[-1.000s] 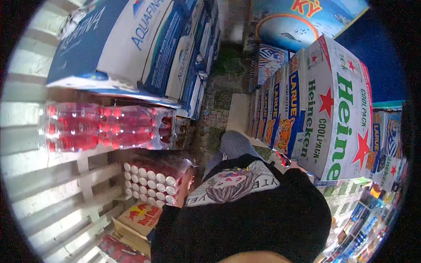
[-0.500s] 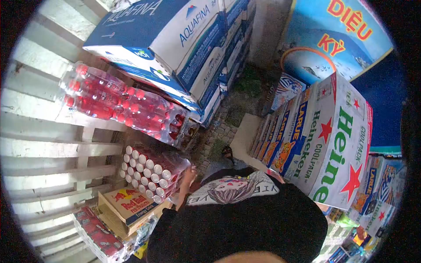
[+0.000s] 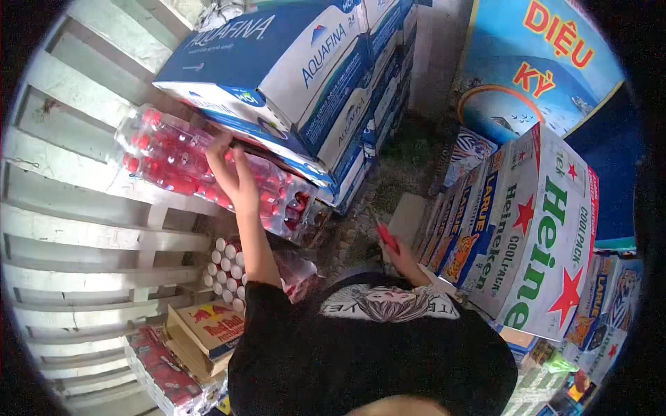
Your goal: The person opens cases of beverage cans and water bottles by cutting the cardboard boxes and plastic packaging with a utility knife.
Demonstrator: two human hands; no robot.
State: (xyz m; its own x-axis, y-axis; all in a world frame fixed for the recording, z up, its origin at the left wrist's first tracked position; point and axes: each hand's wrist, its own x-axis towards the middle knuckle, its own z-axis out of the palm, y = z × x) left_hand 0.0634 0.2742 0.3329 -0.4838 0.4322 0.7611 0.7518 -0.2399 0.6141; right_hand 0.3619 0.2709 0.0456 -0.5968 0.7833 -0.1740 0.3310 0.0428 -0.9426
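Note:
My left hand (image 3: 234, 175) is stretched over a shrink-wrapped pack of pink-red drink bottles with red caps (image 3: 179, 154), its fingers apart. Whether the fingertips press on the wrap is hard to see. In my right hand (image 3: 404, 260), low in front of my body, is a red-handled knife (image 3: 386, 238), its thin blade pointing up and away. A wrapped pack of cans (image 3: 225, 267) lies below the bottles, partly hidden by my left arm.
Stacked Aquafina boxes (image 3: 305, 76) stand beyond the bottles. Heineken boxes (image 3: 541, 229) and Larue boxes (image 3: 461, 243) rise on the right. An opened Red Bull carton (image 3: 208, 326) sits at lower left, along white slats (image 3: 76, 232). A blue sign (image 3: 548, 62) stands behind.
My left hand has moved from beside the can pack up to the bottle pack. My right hand has come into view with the red-handled knife. The view has shifted slightly.

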